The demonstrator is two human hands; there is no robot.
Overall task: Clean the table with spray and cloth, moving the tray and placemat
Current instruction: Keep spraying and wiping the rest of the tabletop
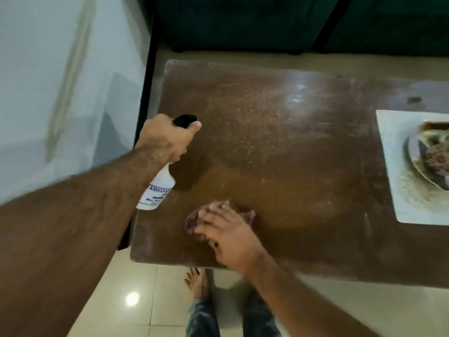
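Note:
My left hand grips a white spray bottle by its black trigger head, held over the left edge of the brown wooden table. A bunched dark red cloth lies near the table's front edge, pressed under my right hand. At the right edge of the view a pale placemat lies on the table, with a silvery tray holding dark items on top of it; both are cut off by the frame.
A pale wall stands to the left, with a dark vertical post beside the table. Dark green upholstery sits beyond the far edge. Glossy tiled floor and my bare foot show below the front edge.

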